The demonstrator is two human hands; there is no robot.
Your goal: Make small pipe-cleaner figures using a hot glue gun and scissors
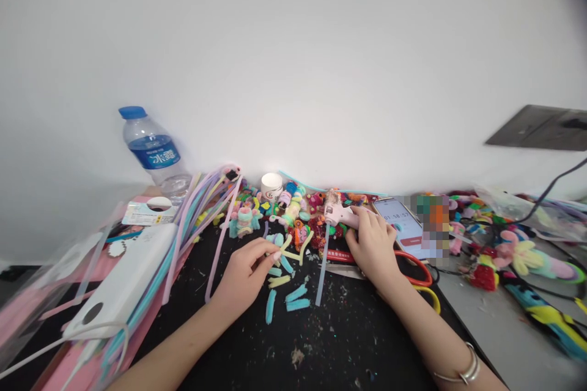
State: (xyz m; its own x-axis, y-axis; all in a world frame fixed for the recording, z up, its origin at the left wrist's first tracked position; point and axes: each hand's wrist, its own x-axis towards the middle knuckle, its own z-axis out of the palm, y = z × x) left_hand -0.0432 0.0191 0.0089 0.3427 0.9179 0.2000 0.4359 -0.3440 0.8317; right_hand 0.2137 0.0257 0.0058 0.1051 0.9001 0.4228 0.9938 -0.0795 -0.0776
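My left hand (pixel 247 269) is closed in a pinch over the black mat, with a small pale blue and yellow pipe-cleaner piece (pixel 275 239) at its fingertips; the fingers partly hide it. Several short cut pieces of blue pipe cleaner (pixel 271 306) and yellow pipe cleaner (pixel 279 281) lie just beside those fingertips. My right hand (pixel 373 250) is wrapped round the handle of a pale pink hot glue gun (pixel 338 215). From the gun, a long translucent glue stick (pixel 323 269) extends toward me. Under my right hand lie scissors (pixel 415 263) with red and yellow handles, partly covered.
Long pastel pipe cleaners (pixel 183 238) and a white power bank (pixel 126 278) with a cable are on the left, before a water bottle (pixel 153 149). Fuzzy figures (pixel 298 208) line the wall. A phone (pixel 403 226) lies right; more figures (pixel 527 256) cover the grey surface.
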